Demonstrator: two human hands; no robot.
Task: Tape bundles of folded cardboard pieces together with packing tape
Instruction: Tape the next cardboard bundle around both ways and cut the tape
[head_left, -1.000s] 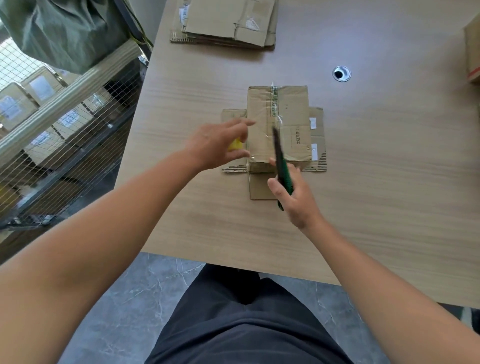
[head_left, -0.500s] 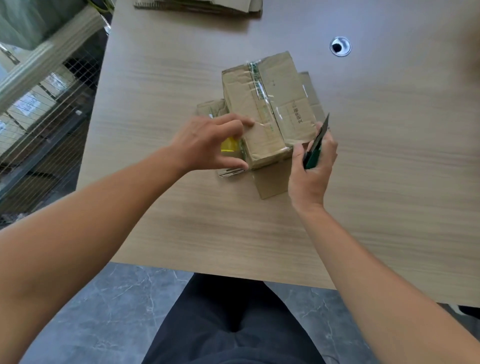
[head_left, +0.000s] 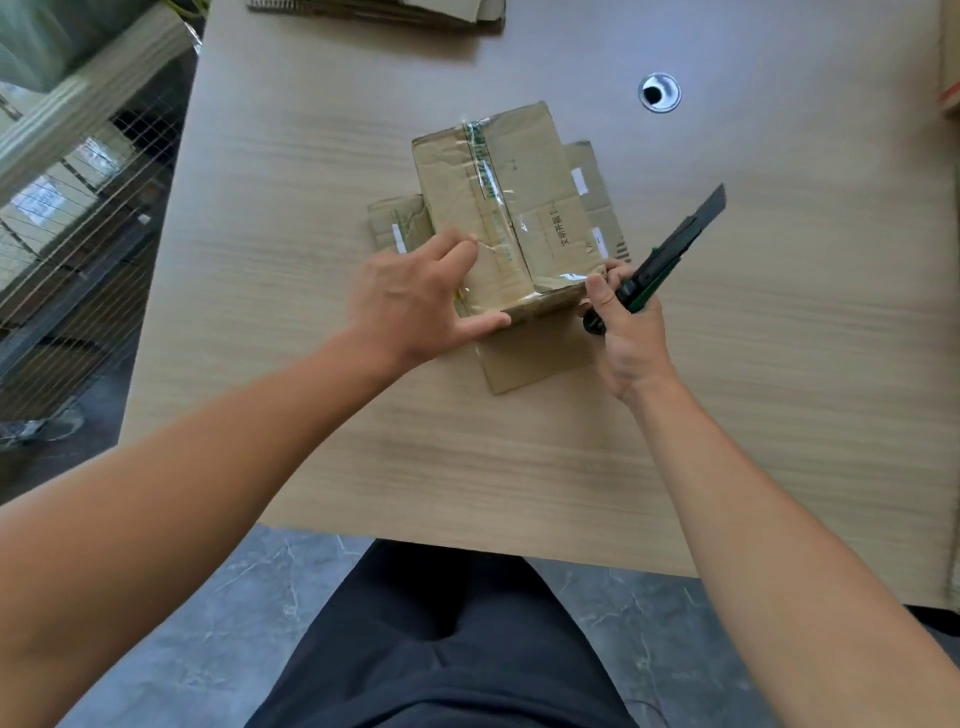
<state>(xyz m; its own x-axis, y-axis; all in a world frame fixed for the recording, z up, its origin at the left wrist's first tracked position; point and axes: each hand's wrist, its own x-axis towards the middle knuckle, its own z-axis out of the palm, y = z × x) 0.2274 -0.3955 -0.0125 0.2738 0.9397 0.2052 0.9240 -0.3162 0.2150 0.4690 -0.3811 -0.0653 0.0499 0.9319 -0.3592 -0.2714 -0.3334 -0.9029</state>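
Your left hand (head_left: 415, 301) lies spread over the near left end of the one taped cardboard bundle (head_left: 511, 218) at mid-table (head_left: 311, 156), its grip wide and closed on nothing. Your right hand (head_left: 628, 332) grips one green utility knife (head_left: 667, 260), blade angled up and away, just beside the bundle's near right corner. A second cardboard stack (head_left: 379, 8) lies at the far edge.

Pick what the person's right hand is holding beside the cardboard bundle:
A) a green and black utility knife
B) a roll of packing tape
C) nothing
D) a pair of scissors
A: the right hand grips a green and black utility knife, its tip angled up and away, beside the cardboard bundle.
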